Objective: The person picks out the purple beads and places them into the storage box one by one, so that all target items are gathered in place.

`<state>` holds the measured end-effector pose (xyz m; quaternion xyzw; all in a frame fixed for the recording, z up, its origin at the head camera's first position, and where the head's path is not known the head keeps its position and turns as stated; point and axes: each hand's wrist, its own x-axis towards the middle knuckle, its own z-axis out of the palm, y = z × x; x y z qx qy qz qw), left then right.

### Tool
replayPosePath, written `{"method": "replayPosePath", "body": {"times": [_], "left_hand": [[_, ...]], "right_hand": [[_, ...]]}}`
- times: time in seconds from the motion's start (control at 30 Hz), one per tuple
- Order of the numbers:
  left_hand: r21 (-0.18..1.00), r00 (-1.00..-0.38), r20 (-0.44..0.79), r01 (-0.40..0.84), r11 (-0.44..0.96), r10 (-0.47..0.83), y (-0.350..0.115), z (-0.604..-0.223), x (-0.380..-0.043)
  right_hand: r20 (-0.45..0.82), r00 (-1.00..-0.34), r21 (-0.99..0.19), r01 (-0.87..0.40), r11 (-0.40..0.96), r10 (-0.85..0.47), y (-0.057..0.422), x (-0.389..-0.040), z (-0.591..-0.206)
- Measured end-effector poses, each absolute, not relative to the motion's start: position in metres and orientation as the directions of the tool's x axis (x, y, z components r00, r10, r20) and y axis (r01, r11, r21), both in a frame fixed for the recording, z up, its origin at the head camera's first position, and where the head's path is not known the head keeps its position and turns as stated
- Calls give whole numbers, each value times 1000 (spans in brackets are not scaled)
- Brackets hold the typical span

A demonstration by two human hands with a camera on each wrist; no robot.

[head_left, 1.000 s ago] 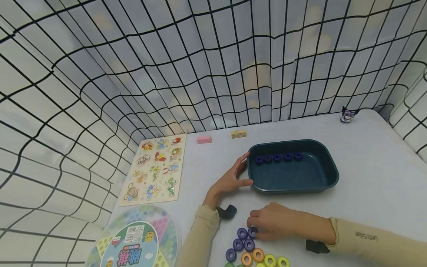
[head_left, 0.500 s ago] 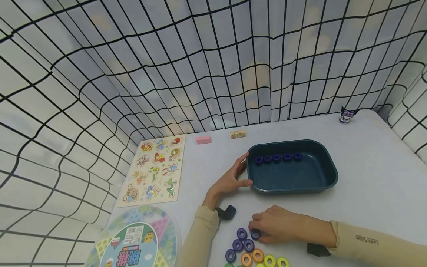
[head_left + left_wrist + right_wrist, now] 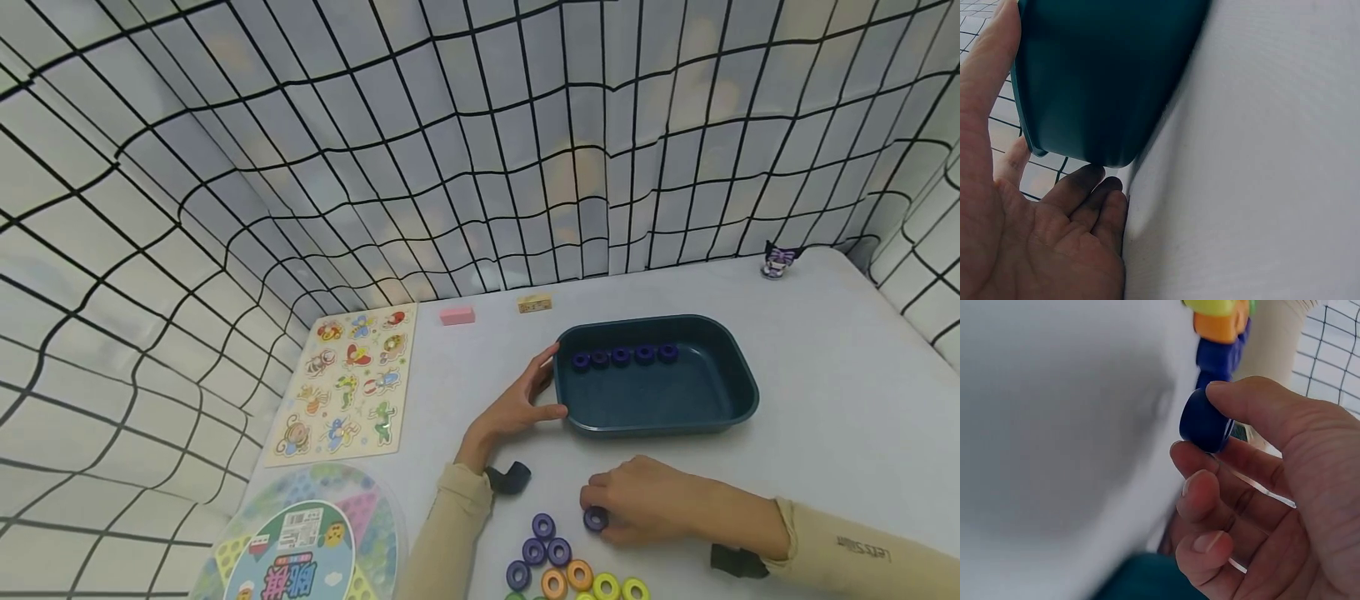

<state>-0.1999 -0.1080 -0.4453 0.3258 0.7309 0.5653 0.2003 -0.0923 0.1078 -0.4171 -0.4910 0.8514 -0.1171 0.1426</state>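
Observation:
A dark teal plastic tray (image 3: 660, 404) stands on the white table, with several purple rings (image 3: 620, 357) in a row along its far side. My left hand (image 3: 517, 407) grips its left end, thumb at the near corner and index finger at the far one; in the left wrist view the tray's end wall (image 3: 1104, 81) lies between them. My right hand (image 3: 648, 502) pinches a purple ring (image 3: 596, 518) between thumb and fingers, in front of the tray. Up close, the held ring (image 3: 1205, 422) is tilted on its side.
Loose purple rings (image 3: 534, 551), orange rings (image 3: 580, 574) and yellow rings (image 3: 607, 586) lie near the front edge. A sticker-like animal board (image 3: 345, 383) and a round printed package (image 3: 300, 550) are at left. A pink block (image 3: 457, 316), a yellow block (image 3: 535, 302) and a figurine (image 3: 778, 260) stand behind.
My right hand has drawn one purple ring away to the right from the group of loose rings. My left hand stays at the tray's end.

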Motion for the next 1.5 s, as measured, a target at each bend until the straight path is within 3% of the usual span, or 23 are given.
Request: {"method": "replayPosePath", "body": {"times": [0.47, 0.77, 1.1, 1.5], "left_hand": [[958, -696, 91, 257, 128, 712, -108, -445, -200], [958, -697, 84, 254, 135, 713, -109, -446, -200], [962, -709, 66, 231, 143, 702, -109, -445, -199], [961, -701, 63, 234, 147, 710, -110, -443, -199]], "right_hand": [[1, -599, -418, -728, 544, -801, 145, -130, -370], [-45, -660, -380, -683, 624, -750, 151, -177, -364], [-95, -639, -365, -691, 623, -764, 139, -219, -380], [-174, -606, -357, -696, 623, -776, 111, -242, -394]]}}
